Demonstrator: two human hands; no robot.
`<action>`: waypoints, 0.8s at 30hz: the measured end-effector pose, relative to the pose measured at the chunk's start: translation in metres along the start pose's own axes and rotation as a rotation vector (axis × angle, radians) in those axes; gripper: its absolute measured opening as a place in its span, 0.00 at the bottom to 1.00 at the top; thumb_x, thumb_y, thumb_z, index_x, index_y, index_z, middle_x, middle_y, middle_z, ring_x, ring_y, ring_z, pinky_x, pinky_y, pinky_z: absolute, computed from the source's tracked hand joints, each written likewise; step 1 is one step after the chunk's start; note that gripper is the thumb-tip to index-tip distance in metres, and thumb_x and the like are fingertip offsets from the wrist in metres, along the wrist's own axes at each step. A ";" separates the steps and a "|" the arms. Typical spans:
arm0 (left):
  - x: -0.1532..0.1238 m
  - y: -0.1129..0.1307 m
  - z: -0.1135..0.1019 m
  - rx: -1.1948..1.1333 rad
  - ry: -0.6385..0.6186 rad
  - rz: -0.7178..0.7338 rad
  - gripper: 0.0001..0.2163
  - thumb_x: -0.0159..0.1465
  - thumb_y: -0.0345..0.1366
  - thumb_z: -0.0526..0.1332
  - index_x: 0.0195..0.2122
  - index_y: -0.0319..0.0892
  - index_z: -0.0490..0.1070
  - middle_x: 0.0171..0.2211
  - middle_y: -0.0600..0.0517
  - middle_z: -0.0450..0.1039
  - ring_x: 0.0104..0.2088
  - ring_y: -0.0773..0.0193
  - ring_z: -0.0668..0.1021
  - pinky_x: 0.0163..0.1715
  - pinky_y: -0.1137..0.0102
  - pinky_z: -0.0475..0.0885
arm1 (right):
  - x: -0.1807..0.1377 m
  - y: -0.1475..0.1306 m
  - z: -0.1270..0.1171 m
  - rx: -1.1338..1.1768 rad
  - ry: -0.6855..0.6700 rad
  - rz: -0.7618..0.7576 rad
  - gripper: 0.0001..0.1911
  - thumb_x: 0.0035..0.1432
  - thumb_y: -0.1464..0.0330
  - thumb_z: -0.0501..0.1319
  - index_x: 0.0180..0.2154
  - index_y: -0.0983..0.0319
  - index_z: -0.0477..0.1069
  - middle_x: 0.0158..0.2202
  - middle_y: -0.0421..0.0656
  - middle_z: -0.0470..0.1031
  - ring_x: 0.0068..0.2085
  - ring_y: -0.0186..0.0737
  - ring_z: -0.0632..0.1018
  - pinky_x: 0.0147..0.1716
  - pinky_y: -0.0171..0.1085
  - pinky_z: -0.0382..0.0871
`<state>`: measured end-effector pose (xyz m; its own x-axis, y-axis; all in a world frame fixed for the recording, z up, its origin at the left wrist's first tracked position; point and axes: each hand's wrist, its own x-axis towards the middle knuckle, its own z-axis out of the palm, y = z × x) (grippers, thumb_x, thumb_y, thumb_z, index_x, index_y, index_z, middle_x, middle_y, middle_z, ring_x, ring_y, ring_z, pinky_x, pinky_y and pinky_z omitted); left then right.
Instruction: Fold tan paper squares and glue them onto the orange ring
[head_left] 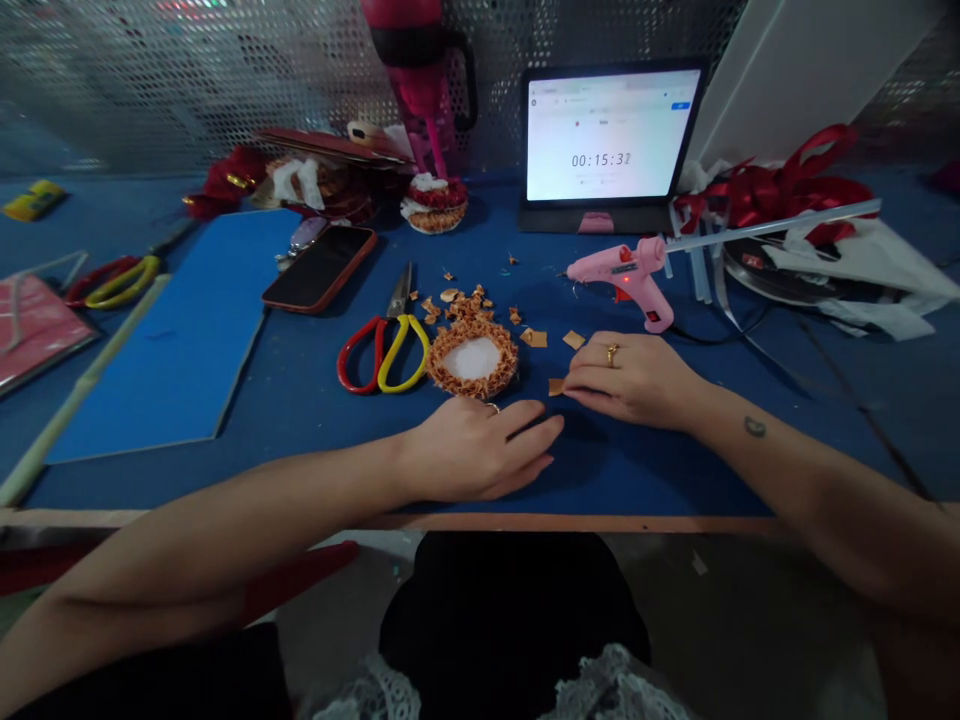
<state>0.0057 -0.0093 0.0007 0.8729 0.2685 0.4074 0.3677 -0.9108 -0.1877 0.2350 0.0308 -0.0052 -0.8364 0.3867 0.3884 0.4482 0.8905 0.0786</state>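
Note:
My right hand [630,382] pinches a small tan square [556,387] between thumb and fingertips, low over the blue tabletop. My left hand [484,448] is beside it, palm down with its fingers loosely stretched and apart. Nothing shows in those fingers, though the thumb is partly hidden. Just beyond the left hand lies a round piece with a ruffled tan border [504,372] and a white centre [471,358]. Two more tan squares, one of them flat [574,340], lie past my fingertips. A heap of folded tan bits [469,303] sits behind the round piece.
Red-and-yellow-handled scissors [385,350] lie left of the round piece. A pink glue gun [626,275] with a long glue stick rests at right, its cord trailing. Farther off are a phone [322,268], a blue board [176,330], a tablet [611,140] showing a timer and a pink tumbler [420,80].

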 end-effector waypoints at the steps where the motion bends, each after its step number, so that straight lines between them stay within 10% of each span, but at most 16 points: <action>1: 0.000 0.001 0.001 -0.001 -0.044 -0.003 0.15 0.62 0.40 0.53 0.46 0.38 0.65 0.41 0.50 0.72 0.21 0.70 0.74 0.13 0.74 0.65 | 0.000 -0.001 0.000 0.019 -0.024 -0.008 0.08 0.57 0.69 0.53 0.32 0.62 0.70 0.31 0.40 0.72 0.36 0.34 0.69 0.34 0.33 0.64; 14: 0.000 0.001 0.002 -0.037 -0.245 0.004 0.18 0.65 0.43 0.46 0.48 0.39 0.65 0.48 0.45 0.67 0.21 0.71 0.74 0.15 0.74 0.66 | -0.002 0.005 -0.011 0.158 -0.067 0.076 0.08 0.55 0.65 0.55 0.29 0.60 0.71 0.29 0.40 0.72 0.34 0.34 0.69 0.31 0.32 0.61; 24: 0.000 0.001 0.003 -0.032 -0.238 0.016 0.18 0.65 0.43 0.46 0.48 0.39 0.65 0.51 0.45 0.65 0.22 0.70 0.74 0.16 0.73 0.68 | -0.044 0.069 -0.045 -0.041 0.024 0.808 0.21 0.52 0.53 0.55 0.19 0.62 0.68 0.15 0.38 0.62 0.20 0.28 0.62 0.22 0.32 0.53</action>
<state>0.0068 -0.0093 -0.0020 0.9309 0.3171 0.1815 0.3464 -0.9239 -0.1623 0.3172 0.0644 0.0241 -0.2427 0.9010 0.3595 0.9228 0.3287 -0.2009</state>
